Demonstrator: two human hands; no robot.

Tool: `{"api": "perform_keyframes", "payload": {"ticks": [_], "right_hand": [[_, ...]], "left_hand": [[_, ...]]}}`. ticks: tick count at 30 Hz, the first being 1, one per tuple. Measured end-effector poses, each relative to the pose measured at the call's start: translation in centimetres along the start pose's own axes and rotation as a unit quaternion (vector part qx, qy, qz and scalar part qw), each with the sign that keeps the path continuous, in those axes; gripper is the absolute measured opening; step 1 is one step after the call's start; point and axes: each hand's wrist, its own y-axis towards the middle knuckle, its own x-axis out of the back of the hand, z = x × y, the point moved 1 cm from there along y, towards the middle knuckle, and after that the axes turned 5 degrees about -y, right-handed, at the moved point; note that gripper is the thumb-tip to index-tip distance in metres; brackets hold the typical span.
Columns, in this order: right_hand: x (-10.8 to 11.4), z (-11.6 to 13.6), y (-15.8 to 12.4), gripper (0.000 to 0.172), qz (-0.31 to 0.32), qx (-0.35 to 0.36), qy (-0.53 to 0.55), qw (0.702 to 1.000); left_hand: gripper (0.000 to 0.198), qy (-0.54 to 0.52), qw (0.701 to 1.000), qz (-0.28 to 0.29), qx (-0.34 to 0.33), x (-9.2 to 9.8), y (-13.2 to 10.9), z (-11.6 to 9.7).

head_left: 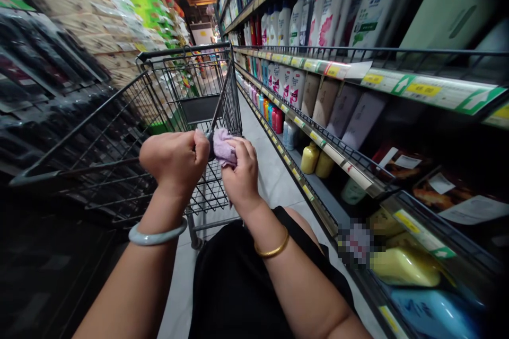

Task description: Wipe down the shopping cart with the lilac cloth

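A black wire shopping cart [194, 110] stands in front of me. My left hand [178, 158] is closed in a fist at its near top bar [115, 165], which runs into the fist from the left. My right hand [240, 169] pinches a crumpled light purple cloth [225, 147], pressed against the cart's near right corner, just beside my left fist. The palm side of my right hand is hidden. A pale bangle [158, 234] circles my left wrist, and a gold bangle [272, 246] my right.
Along the right runs a shelf rack [350, 71] of shampoo bottles [328, 8] with price labels. Yellow bottles [310, 158] sit on its low shelf. Stacked wrapped packs [91, 16] line the left. Grey tiled floor [274, 180] shows between cart and rack.
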Motion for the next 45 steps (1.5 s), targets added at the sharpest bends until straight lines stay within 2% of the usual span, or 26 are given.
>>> {"api": "perform_keyframes", "payload": {"ticks": [3, 5, 6, 10, 12, 13, 17, 18, 20, 23, 25, 26, 28, 30, 32, 33, 35, 38, 40, 42, 45], "right_hand": [[-1.1, -2.0, -0.7, 0.039, 0.042, -0.133, -0.041, 0.989], [-1.5, -2.3, -1.0, 0.038, 0.039, -0.177, -0.044, 0.983], [-1.4, -1.8, -1.0, 0.038, 0.028, -0.156, -0.033, 0.987], [-0.8, 1.2, -0.9, 0.040, 0.016, 0.029, 0.011, 0.999], [-1.0, 1.1, -1.2, 0.041, 0.035, 0.042, 0.004, 0.998], [-1.3, 0.6, -1.4, 0.040, 0.047, 0.019, -0.001, 0.999], [-2.6, -2.4, -2.2, 0.036, 0.077, -0.166, -0.038, 0.982], [-2.8, -2.6, -2.3, 0.035, 0.075, -0.182, -0.041, 0.980], [-2.8, -1.8, -2.2, 0.034, 0.063, -0.137, -0.020, 0.988], [-2.5, 0.3, -2.0, 0.032, 0.047, -0.009, 0.035, 0.998], [-2.5, 0.4, -2.0, 0.032, 0.055, 0.014, 0.040, 0.998], [-2.6, -0.1, -2.2, 0.033, 0.064, -0.006, 0.027, 0.998], [-2.9, -1.9, -2.7, 0.035, 0.094, -0.103, -0.023, 0.990], [-3.4, -3.8, -3.4, 0.036, 0.143, -0.220, -0.077, 0.962], [-3.8, -4.6, -3.9, 0.035, 0.178, -0.283, -0.101, 0.937], [-3.9, -4.5, -3.9, 0.035, 0.183, -0.287, -0.097, 0.935], [-3.9, -3.4, -3.7, 0.033, 0.159, -0.255, -0.068, 0.951], [-3.5, -1.4, -3.0, 0.031, 0.117, -0.155, -0.019, 0.981], [-3.4, -1.1, -2.8, 0.031, 0.111, -0.107, -0.010, 0.988], [-3.4, -1.9, -2.9, 0.034, 0.127, -0.131, -0.029, 0.983], [-3.8, -3.6, -3.6, 0.036, 0.165, -0.258, -0.067, 0.950]], "left_hand": [[0.047, 0.004, 1.000, 0.001, 0.008, 0.1, -0.1, 0.7], [0.046, 0.006, 1.000, 0.000, 0.016, 0.2, -0.2, 1.1], [0.046, 0.007, 1.000, 0.000, 0.018, 0.2, -0.3, 1.3], [0.046, 0.014, 1.000, -0.004, 0.018, 0.2, -0.5, 2.2], [0.047, 0.015, 1.000, -0.006, 0.017, 0.3, -0.6, 2.6], [0.048, 0.015, 1.000, -0.006, 0.016, 0.3, -0.6, 2.8], [0.050, 0.010, 1.000, -0.005, 0.016, 0.5, -0.8, 3.4], [0.050, 0.009, 1.000, -0.006, 0.019, 0.5, -0.9, 3.5], [0.049, 0.007, 1.000, -0.006, 0.027, 0.6, -0.9, 3.6], [0.047, 0.001, 0.999, -0.006, 0.039, 0.7, -0.8, 3.6], [0.046, -0.003, 0.999, -0.008, 0.043, 0.7, -0.8, 3.6], [0.046, -0.007, 0.999, -0.009, 0.044, 0.7, -0.8, 3.6], [0.045, -0.020, 0.999, -0.009, 0.046, 0.8, -0.8, 3.7], [0.045, -0.034, 0.998, -0.009, 0.044, 0.9, -0.9, 3.8], [0.046, -0.044, 0.998, -0.006, 0.039, 1.0, -1.0, 3.9], [0.046, -0.045, 0.998, -0.006, 0.040, 1.1, -1.1, 4.0], [0.046, -0.044, 0.998, -0.004, 0.045, 1.2, -1.2, 4.3], [0.046, -0.037, 0.998, 0.000, 0.057, 1.3, -1.4, 4.8], [0.045, -0.030, 0.998, -0.001, 0.062, 1.3, -1.4, 4.9], [0.044, -0.020, 0.998, -0.004, 0.065, 1.2, -1.3, 5.0], [0.045, -0.017, 0.998, 0.000, 0.060, 1.3, -1.3, 4.8]]}}
